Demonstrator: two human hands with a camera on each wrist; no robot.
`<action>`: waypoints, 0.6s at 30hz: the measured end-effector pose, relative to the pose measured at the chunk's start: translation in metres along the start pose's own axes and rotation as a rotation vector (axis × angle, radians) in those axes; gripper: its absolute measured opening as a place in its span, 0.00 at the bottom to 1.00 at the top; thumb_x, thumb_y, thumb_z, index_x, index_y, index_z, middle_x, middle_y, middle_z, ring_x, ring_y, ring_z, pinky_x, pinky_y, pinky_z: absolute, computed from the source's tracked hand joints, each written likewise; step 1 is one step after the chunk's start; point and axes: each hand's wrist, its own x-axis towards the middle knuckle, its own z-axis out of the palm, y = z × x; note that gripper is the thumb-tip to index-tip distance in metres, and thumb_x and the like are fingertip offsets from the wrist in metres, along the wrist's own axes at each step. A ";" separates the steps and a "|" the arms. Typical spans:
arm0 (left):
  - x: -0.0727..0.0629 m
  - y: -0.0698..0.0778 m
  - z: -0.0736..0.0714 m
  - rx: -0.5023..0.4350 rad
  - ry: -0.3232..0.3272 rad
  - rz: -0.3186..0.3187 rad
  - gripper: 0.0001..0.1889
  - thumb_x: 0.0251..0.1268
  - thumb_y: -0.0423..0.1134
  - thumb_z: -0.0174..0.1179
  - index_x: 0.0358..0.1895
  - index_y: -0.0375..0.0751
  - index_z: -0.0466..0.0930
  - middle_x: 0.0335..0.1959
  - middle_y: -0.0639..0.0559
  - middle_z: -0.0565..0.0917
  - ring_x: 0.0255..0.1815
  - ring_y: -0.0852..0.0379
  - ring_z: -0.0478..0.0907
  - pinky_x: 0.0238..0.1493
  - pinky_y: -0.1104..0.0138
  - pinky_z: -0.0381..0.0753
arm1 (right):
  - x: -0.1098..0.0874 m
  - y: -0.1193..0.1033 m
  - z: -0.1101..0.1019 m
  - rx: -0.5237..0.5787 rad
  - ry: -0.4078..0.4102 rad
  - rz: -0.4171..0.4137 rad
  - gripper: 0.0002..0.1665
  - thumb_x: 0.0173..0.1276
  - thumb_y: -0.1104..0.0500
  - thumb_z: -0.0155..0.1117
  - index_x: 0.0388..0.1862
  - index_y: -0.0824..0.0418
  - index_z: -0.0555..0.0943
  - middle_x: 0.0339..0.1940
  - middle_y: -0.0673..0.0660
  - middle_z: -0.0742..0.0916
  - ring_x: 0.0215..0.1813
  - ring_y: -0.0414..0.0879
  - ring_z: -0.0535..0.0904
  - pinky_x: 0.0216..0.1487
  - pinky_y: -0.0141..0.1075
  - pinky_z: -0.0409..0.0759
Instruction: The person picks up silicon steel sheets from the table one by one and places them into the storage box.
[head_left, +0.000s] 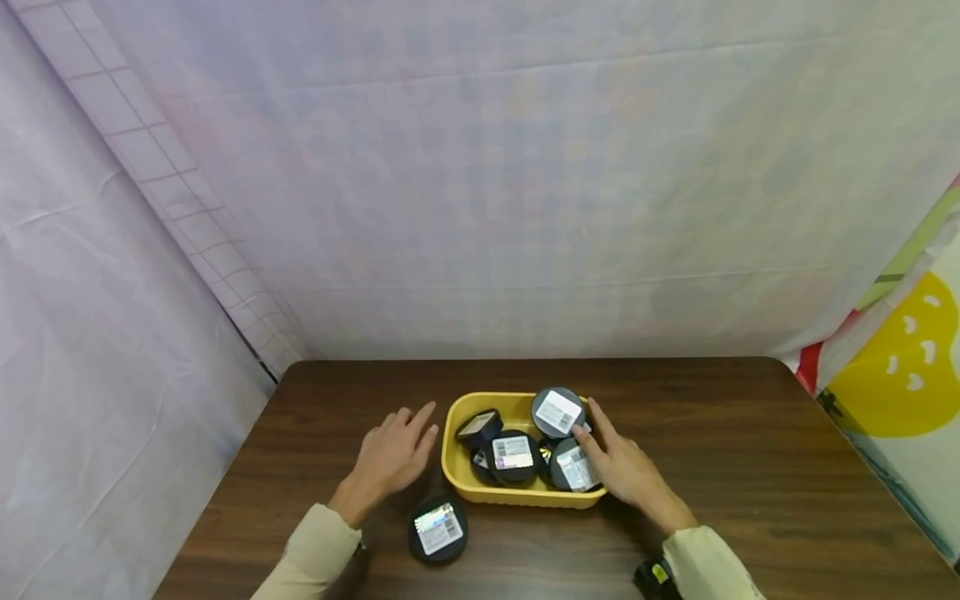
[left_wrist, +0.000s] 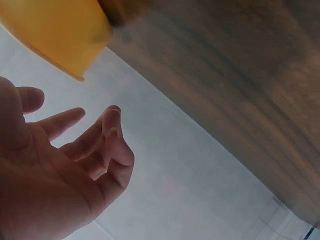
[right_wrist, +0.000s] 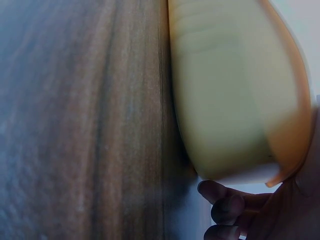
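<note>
A yellow plastic basket (head_left: 525, 497) stands on the table, holding several round black rolls with white labels that look like tape (head_left: 512, 457). One labelled roll (head_left: 558, 412) lies highest, by the back right rim. My right hand (head_left: 626, 471) grips the basket's right end, thumb over the rim beside the rolls. In the right wrist view, its fingers (right_wrist: 227, 210) curl against the outside of the wall; the thumb is hidden there. My left hand (head_left: 390, 454) hovers left of the basket, fingers relaxed, holding nothing. Another black roll (head_left: 438, 531) lies flat on the table near the left wrist.
The dark wooden table (head_left: 750, 467) reaches back to a pale hanging cloth (head_left: 525, 208). A black object with a yellow-green patch (head_left: 657, 577) is by the right sleeve. A cloth with a yellow print (head_left: 900, 375) hangs at the right.
</note>
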 end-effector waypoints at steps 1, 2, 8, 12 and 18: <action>-0.001 -0.001 0.000 0.001 -0.006 0.000 0.24 0.78 0.51 0.46 0.71 0.48 0.71 0.51 0.41 0.81 0.49 0.43 0.79 0.43 0.49 0.79 | 0.000 0.000 0.000 -0.001 0.000 0.000 0.45 0.76 0.29 0.33 0.83 0.50 0.45 0.66 0.77 0.74 0.60 0.74 0.75 0.56 0.65 0.72; -0.003 -0.002 0.000 0.002 -0.011 0.000 0.24 0.78 0.51 0.46 0.71 0.48 0.71 0.51 0.41 0.81 0.49 0.43 0.79 0.43 0.49 0.79 | 0.001 0.000 0.000 -0.002 0.000 0.000 0.45 0.76 0.29 0.33 0.83 0.50 0.45 0.66 0.77 0.74 0.60 0.74 0.75 0.56 0.65 0.72; -0.014 -0.006 0.005 0.003 -0.038 0.010 0.24 0.77 0.51 0.48 0.71 0.47 0.71 0.50 0.41 0.81 0.49 0.43 0.79 0.42 0.49 0.79 | 0.001 0.000 0.000 -0.002 -0.009 0.005 0.46 0.76 0.28 0.32 0.83 0.49 0.44 0.66 0.77 0.74 0.61 0.74 0.74 0.56 0.65 0.72; -0.020 -0.010 0.008 -0.001 -0.049 0.011 0.24 0.77 0.50 0.48 0.71 0.47 0.71 0.50 0.41 0.81 0.49 0.43 0.79 0.41 0.49 0.79 | 0.000 0.000 0.000 0.000 -0.007 0.008 0.46 0.76 0.28 0.32 0.83 0.49 0.44 0.66 0.77 0.73 0.61 0.75 0.74 0.56 0.65 0.72; -0.030 -0.013 0.010 -0.015 -0.088 -0.004 0.25 0.77 0.52 0.47 0.71 0.48 0.70 0.52 0.41 0.81 0.51 0.43 0.79 0.44 0.47 0.79 | 0.000 0.000 0.000 -0.003 -0.003 0.003 0.46 0.76 0.28 0.32 0.83 0.50 0.44 0.66 0.77 0.74 0.60 0.74 0.74 0.56 0.65 0.72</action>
